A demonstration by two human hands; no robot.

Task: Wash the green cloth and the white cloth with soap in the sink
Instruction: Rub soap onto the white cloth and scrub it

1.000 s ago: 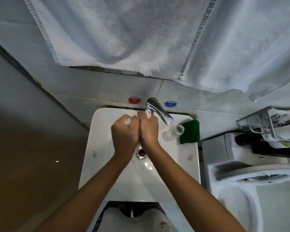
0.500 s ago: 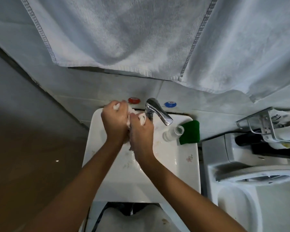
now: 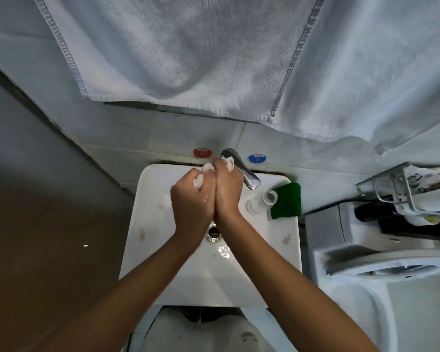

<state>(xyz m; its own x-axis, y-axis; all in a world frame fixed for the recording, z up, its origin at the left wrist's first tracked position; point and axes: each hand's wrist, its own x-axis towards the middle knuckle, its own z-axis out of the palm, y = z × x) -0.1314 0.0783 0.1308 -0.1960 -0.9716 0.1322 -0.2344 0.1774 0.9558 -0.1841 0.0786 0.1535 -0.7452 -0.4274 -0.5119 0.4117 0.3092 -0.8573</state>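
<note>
Since half a second before, both hands had slid back from the left of the sink [image 3: 163, 250] to its middle, over the drain [image 3: 214, 232]; the left hand [image 3: 192, 199] and right hand [image 3: 228, 191] were pressed side by side, fingers curled tight round the white cloth [image 3: 206, 167], probably to rub soap through it; one green cloth [image 3: 287, 200] waited on the sink's right rim beside one small bottle [image 3: 261, 203], likely kept near for its turn; one tap [image 3: 241, 170] stood behind, between two knobs.

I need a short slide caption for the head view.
Both hands scrub the white cloth over the sink; the green cloth waits.
</note>
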